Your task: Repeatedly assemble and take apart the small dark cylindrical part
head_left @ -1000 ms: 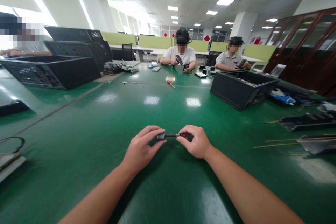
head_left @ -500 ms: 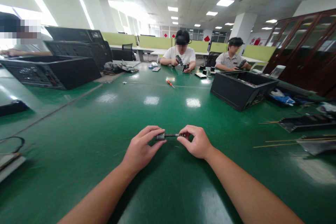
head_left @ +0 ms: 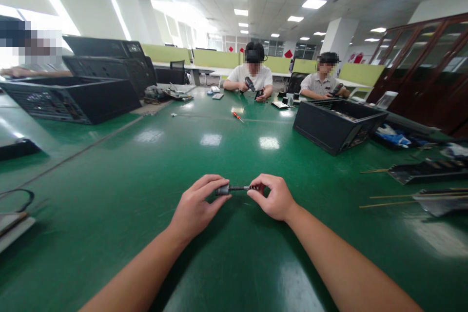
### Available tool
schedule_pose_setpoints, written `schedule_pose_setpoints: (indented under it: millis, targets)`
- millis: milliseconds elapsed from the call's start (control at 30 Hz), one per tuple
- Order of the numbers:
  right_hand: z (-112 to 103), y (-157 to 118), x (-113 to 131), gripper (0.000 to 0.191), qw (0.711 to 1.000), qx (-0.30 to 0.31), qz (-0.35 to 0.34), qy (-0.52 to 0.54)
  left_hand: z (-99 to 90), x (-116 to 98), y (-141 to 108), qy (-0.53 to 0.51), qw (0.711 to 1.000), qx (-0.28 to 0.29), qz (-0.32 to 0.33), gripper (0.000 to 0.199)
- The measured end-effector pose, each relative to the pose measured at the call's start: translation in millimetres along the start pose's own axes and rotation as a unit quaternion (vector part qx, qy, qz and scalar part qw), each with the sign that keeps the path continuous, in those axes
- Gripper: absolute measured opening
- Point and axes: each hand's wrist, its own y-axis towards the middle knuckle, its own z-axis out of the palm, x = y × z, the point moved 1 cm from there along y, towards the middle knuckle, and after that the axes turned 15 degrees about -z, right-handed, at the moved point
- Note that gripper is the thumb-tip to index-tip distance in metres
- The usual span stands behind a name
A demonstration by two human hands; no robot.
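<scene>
Just above the green table, a small part (head_left: 237, 188) is held level between my two hands. It looks like a small motor: a grey metal cylinder on the left with a thin dark shaft running to the right. My left hand (head_left: 192, 209) is closed around the cylinder, thumb below and fingers above. At the shaft's other end, my right hand (head_left: 276, 199) pinches a dark, ridged tip with thumb and fingers. Part of that tip is hidden behind the fingers.
Beyond my hands lies an orange screwdriver (head_left: 237, 117) on the green table (head_left: 175, 161). A black computer case (head_left: 321, 129) stands right, another case (head_left: 106, 102) left. Metal parts with thin brass rods (head_left: 391, 198) lie at right. Two people (head_left: 252, 75) sit opposite; another is at far left.
My hands and the motor-like part stay almost exactly where they were. The person at far left has shifted slightly.
</scene>
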Motion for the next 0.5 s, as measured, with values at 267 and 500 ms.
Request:
schedule_pose_setpoints:
  millis: [267, 500]
  targets:
    - [0.0, -0.7, -1.0, 0.005, 1.0, -0.002, -0.003, 0.006, -0.9, 2.7, -0.4, -0.004, 1.0, 0.001, -0.01, 0.024]
    - [0.3, -1.0, -4.1, 0.008, 0.999, -0.016, 0.018, 0.03, -1.5, 4.8, -0.4, 0.008, 1.0, 0.0, -0.027, 0.025]
